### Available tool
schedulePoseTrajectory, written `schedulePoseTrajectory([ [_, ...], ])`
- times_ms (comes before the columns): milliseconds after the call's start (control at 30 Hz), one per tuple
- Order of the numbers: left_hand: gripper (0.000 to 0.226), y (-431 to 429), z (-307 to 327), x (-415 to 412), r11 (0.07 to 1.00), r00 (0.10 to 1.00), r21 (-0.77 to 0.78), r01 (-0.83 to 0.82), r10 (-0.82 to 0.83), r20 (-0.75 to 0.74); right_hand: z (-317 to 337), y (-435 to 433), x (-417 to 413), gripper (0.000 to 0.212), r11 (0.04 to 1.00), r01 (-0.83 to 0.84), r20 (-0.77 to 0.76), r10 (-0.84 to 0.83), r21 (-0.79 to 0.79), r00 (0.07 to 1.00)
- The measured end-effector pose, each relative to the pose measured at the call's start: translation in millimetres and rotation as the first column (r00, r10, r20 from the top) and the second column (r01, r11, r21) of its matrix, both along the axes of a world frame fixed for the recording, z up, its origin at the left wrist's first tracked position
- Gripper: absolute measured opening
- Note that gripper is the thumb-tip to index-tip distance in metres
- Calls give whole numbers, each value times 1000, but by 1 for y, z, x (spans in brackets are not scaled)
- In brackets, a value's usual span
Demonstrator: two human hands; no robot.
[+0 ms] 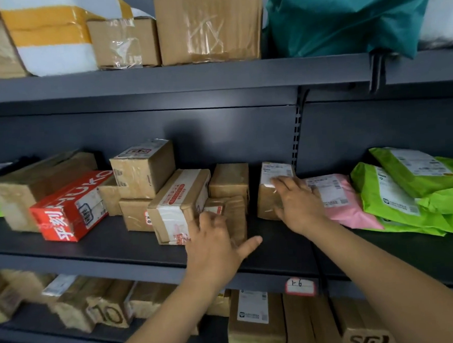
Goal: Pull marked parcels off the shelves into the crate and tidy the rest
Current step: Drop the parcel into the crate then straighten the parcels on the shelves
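Observation:
On the middle shelf (pixel 118 247) stand several brown cardboard parcels. My left hand (pixel 214 249) lies with fingers spread against a small taped box (pixel 236 215) at the front, next to a long box with red print (pixel 179 203). My right hand (pixel 296 201) rests flat on the front of a small box with a white label (pixel 268 184), fingers apart, not clearly gripping it. A red box with white lettering (pixel 71 207) lies to the left. No crate is in view.
A pink mailer (pixel 338 199) and green mailers (pixel 412 191) lie right of my right hand. The upper shelf holds cardboard boxes (pixel 205 24) and a teal bag (pixel 343 15). More boxes fill the lower shelf (pixel 255 320). A red-edged shelf tag (pixel 300 286) marks the edge.

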State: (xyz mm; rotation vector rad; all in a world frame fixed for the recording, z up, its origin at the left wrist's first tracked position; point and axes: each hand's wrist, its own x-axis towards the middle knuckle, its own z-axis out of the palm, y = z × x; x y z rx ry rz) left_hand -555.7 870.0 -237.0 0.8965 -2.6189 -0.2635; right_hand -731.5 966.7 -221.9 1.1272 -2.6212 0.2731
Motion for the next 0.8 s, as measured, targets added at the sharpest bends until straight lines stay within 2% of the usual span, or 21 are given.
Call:
schedulePoseTrajectory([
  [67, 86, 3, -10, -5, 993, 999, -113, -33, 30, -29, 0, 2, -3, 67, 1000, -15, 17, 15, 9, 1000],
  [133, 73, 4, -17, -7, 988, 995, -156, -19, 3, -104, 0, 4, -6, 68, 999, -35, 49, 34, 15, 998],
  [233, 58, 3, -19, -8, 997, 948, -62, 52, -69, -311, 0, 8, -11, 68, 997, -80, 133, 81, -16, 988],
  [300, 45, 4, -9, -5, 986, 868, 92, 139, -76, -491, 2, 9, -10, 63, 967, -89, 196, 137, -237, 971],
  [367, 33, 7, 8, -1, 941, 763, 246, 234, -20, -646, 7, 10, -2, 54, 858, -47, 191, 167, -512, 967],
  [400, 26, 7, 15, 0, 908, 710, 320, 270, 36, -703, 12, 9, 4, 51, 808, -35, 188, 178, -588, 966],
  [433, 16, 8, 23, 0, 857, 661, 413, 307, 119, -740, 17, 9, 10, 47, 774, -32, 201, 203, -632, 958],
  [467, 10, 8, 29, -1, 765, 614, 533, 360, 236, -753, 22, 9, 16, 45, 748, -32, 225, 239, -663, 945],
  [533, 16, 10, 41, -5, 443, 547, 735, 513, 492, -678, 32, 10, 26, 42, 701, -21, 274, 306, -713, 912],
  [567, 22, 10, 46, -6, 275, 540, 767, 579, 575, -614, 36, 11, 30, 41, 680, -8, 298, 333, -734, 894],
  [600, 26, 10, 49, -6, 155, 552, 772, 617, 614, -564, 39, 11, 32, 40, 660, 10, 330, 362, -751, 872],
  [633, 29, 11, 52, -5, 82, 568, 769, 634, 625, -535, 41, 13, 33, 40, 647, 26, 362, 392, -762, 846],
  [700, 35, 13, 53, -5, 4, 589, 756, 654, 625, -513, 44, 16, 34, 38, 638, 44, 402, 429, -769, 809],
  [800, 35, 15, 52, -5, 3, 591, 740, 672, 601, -539, 48, 25, 33, 35, 637, 85, 453, 441, -766, 775],
])
